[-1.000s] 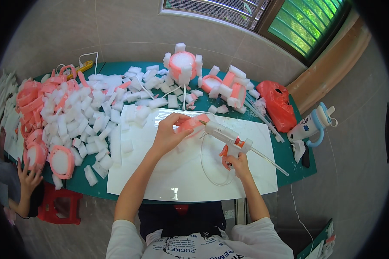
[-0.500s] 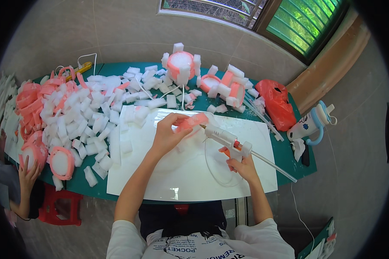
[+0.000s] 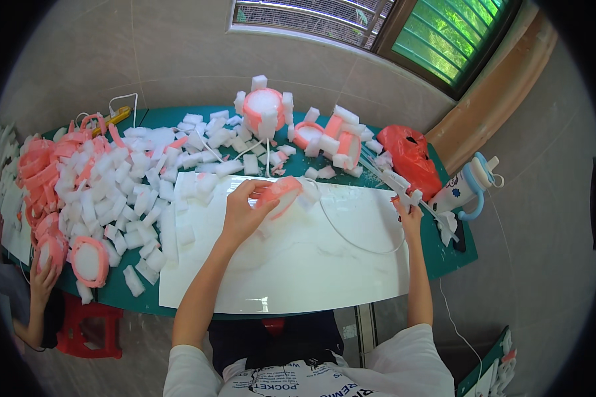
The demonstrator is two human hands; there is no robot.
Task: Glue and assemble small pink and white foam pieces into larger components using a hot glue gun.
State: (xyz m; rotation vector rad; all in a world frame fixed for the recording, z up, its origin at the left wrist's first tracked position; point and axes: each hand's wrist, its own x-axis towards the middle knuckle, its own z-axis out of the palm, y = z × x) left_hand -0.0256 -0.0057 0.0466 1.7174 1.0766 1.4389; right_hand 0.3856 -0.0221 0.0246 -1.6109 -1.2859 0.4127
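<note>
The left hand (image 3: 242,210) has the pink ring (image 3: 283,196) pinched at its left side, thumb and fingers part-curled, above the white board (image 3: 311,281). The ring, white in the middle, looks like foam—probably very light, soft and springy, easily dented rather than slippery. A white block (image 3: 308,192) sits at its right end; whether it is attached, I cannot tell. The best hold is likely the pink rim, lightly, away from that end. The right hand (image 3: 410,213) is curled round the handle of the glue gun (image 3: 398,183)—its nozzle may be hot—over the board's right edge.
</note>
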